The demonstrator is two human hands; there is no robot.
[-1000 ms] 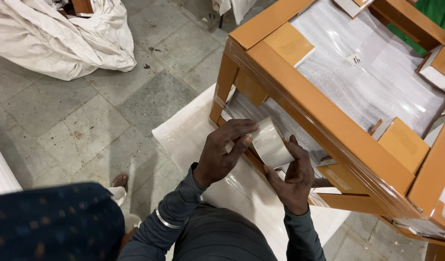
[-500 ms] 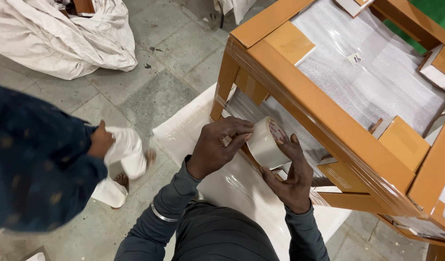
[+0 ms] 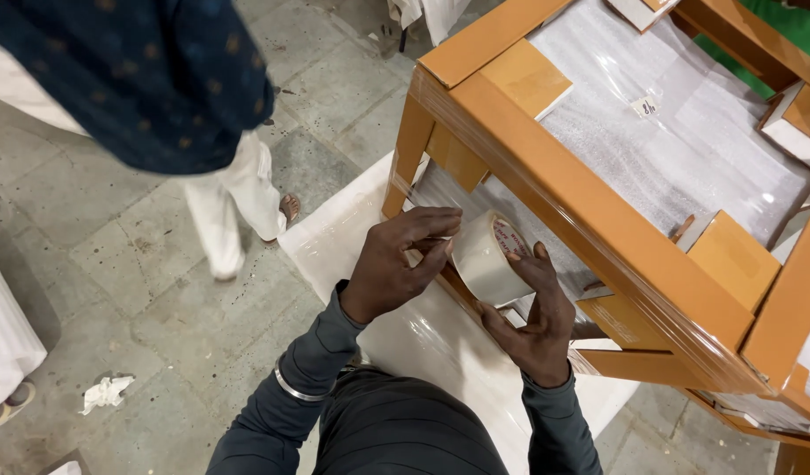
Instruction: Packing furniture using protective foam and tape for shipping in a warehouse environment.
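Both hands, left hand [image 3: 392, 268] and right hand [image 3: 532, 321], fingers clamped on a roll of clear packing tape [image 3: 486, 257] by the plastic-wrapped orange wooden frame [image 3: 590, 207]; a passer-by's white trousers [image 3: 233, 202] near the white sheet [image 3: 423, 343].

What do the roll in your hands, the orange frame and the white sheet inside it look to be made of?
Tape roll: pale, glossy plastic packing tape, judging by its sheen. Orange frame: likely wood or laminated board, smooth, under clear stretch film that shows wrinkles and glare. White sheet: probably foam padding, from its dimpled, matte texture.
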